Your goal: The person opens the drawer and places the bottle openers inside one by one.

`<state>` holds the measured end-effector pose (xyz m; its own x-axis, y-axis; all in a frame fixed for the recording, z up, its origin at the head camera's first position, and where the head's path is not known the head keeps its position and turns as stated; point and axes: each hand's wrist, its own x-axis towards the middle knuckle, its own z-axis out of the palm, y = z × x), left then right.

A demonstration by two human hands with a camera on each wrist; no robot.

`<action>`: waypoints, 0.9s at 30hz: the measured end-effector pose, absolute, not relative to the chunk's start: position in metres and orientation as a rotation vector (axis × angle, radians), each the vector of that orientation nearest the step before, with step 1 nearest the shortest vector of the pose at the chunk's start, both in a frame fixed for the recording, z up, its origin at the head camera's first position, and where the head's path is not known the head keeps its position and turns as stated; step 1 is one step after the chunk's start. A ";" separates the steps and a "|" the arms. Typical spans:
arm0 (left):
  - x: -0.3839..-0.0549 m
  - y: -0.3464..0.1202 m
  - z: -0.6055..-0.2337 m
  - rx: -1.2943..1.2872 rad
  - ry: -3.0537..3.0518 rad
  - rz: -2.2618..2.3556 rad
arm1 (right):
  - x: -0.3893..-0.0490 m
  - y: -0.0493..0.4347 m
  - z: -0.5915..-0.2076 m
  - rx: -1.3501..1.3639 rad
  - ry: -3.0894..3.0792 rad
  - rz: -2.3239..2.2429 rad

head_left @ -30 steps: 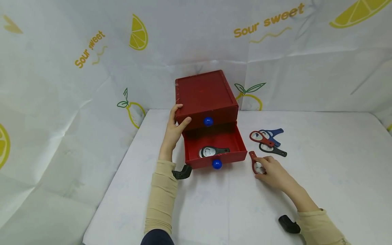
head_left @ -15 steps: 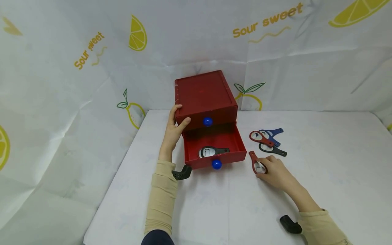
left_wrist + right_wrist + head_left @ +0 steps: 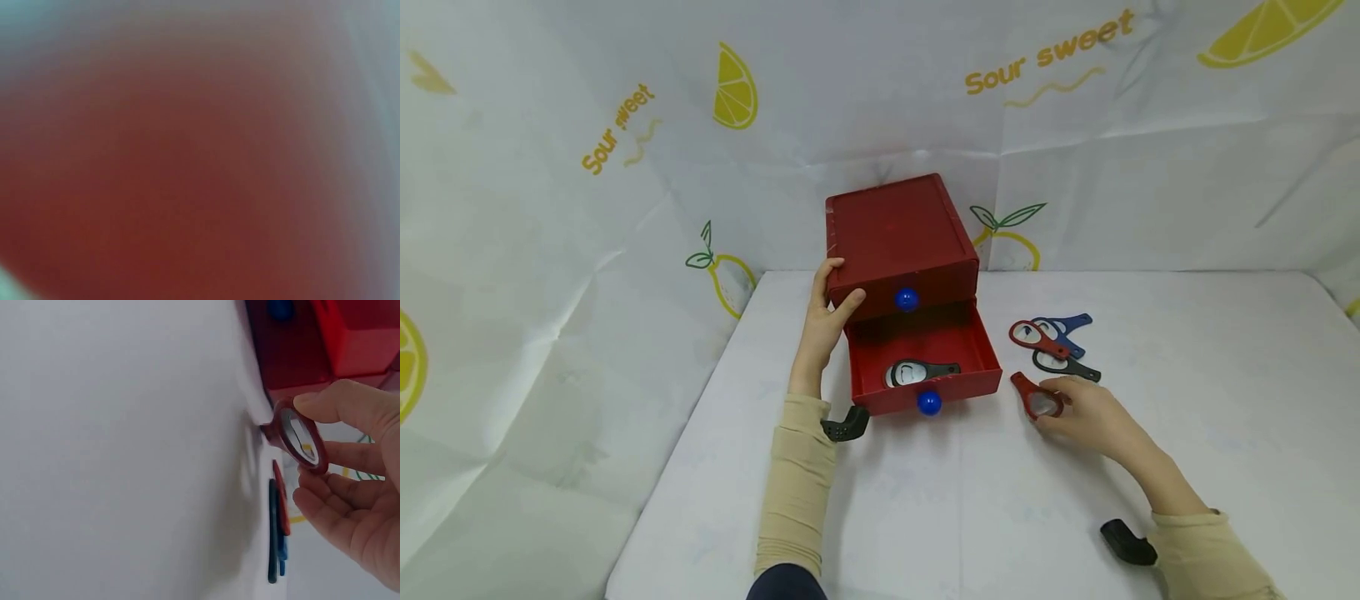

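Note:
A small red drawer cabinet [image 3: 895, 225] with blue knobs stands at the middle of the table; its lower drawer [image 3: 958, 383] is pulled out. My left hand [image 3: 822, 329] holds the cabinet's front left corner, thumb on the front. Inside the drawer lies a black magnifying glass [image 3: 934, 368], with a whitish round edge showing beside its lens. To the right of the drawer, my right hand [image 3: 1093, 417] pinches a red magnifying glass [image 3: 1024, 387] by its lens rim. In the right wrist view, thumb and fingers hold the rim [image 3: 320, 465]. Only a red blur fills the left wrist view.
Behind my right hand lies an overlapping pile: a second red magnifying glass [image 3: 1051, 344], blue ones [image 3: 1078, 322] and a black one [image 3: 1084, 372]. A white sheet with lemon prints [image 3: 880, 100] hangs behind the white table [image 3: 910, 508].
The red magnifying glass in my right hand has tilted up and shifted slightly right with the hand. My left hand keeps its hold on the cabinet.

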<state>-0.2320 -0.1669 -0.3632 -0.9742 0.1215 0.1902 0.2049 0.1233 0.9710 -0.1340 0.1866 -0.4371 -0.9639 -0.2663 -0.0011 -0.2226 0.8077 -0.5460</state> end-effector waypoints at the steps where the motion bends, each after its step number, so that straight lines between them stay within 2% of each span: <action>1: -0.232 -0.167 -0.363 -0.332 -2.304 -2.012 | -0.134 0.188 -0.434 -0.400 2.911 -0.873; 18: -0.233 -0.167 -0.363 -0.327 -2.321 -2.001 | -0.118 0.219 -0.384 -0.395 3.073 -1.089; 27: -0.233 -0.168 -0.364 -0.324 -2.316 -2.007 | -0.113 0.211 -0.360 -0.542 3.014 -1.469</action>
